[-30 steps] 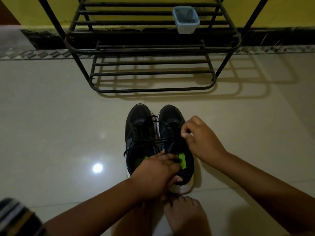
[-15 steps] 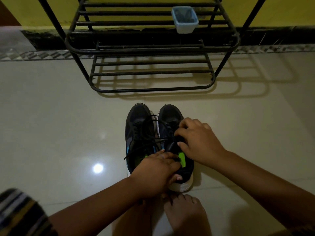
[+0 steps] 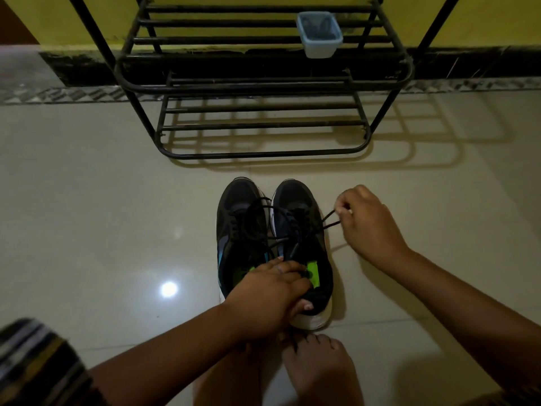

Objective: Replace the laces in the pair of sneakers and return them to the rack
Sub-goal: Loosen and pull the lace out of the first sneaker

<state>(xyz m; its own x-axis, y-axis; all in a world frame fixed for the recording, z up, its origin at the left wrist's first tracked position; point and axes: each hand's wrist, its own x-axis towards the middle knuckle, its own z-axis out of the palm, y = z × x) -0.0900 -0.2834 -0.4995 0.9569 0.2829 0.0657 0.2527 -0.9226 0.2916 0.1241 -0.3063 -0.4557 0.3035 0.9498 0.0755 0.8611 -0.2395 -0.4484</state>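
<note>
- A pair of black sneakers (image 3: 273,244) sits side by side on the pale tiled floor (image 3: 102,215), toes pointing at the black metal rack (image 3: 263,83) and heels toward the person.
- The sneakers are on the near side of the rack, apart from it, with a strip of bare tile and the rack's shadow between them and its lowest shelf.
- The sneaker on the right (image 3: 301,230) shows a bright green patch (image 3: 313,273) inside its opening; the sneaker on the left (image 3: 238,230) has a blue panel on its outer side and some green inside as well.
- Black laces (image 3: 263,221) lie loose and tangled across both tongues, crossing the gap between the two shoes.
- The right hand (image 3: 366,224) is off to the right of the sneakers, farther from the rack than their toes. Its thumb and fingertips are pinched on a black lace loop (image 3: 329,219) that runs taut from the right sneaker's eyelets out to the hand.
- The left hand (image 3: 269,297) rests over the heel end of the pair, on the side farthest from the rack. Its fingers are curled into the right sneaker's collar and the thumb presses against the heel, gripping that shoe.
- A bare foot (image 3: 316,364) is planted on the tile just behind the heels, toes nearly touching the white sole.
- A small pale blue plastic container (image 3: 319,35) stands on an upper shelf of the rack, toward its right end.
- Behind the rack runs a yellow wall (image 3: 73,19) above a dark skirting band.
- A striped sleeve (image 3: 35,361) shows at the near left edge, well away from the rack.
</note>
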